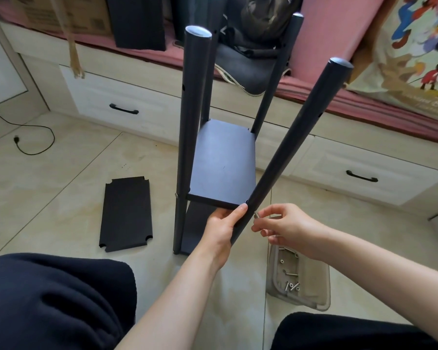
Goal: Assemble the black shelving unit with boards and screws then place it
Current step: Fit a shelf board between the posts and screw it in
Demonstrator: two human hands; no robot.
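Four round matte-black poles rise from the shelving unit (220, 160) on glossy tile. Left hand (221, 229) grips its near-right pole (288, 147); right hand (285, 229) pinches a small metal screw (256, 214) against it. One flat notched board (126, 214) lies left of the unit.

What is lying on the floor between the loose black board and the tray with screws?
In the head view, the shelving unit's front-left black round post and lower black board stand between the loose flat black notched board and the beige plastic tray of screws.
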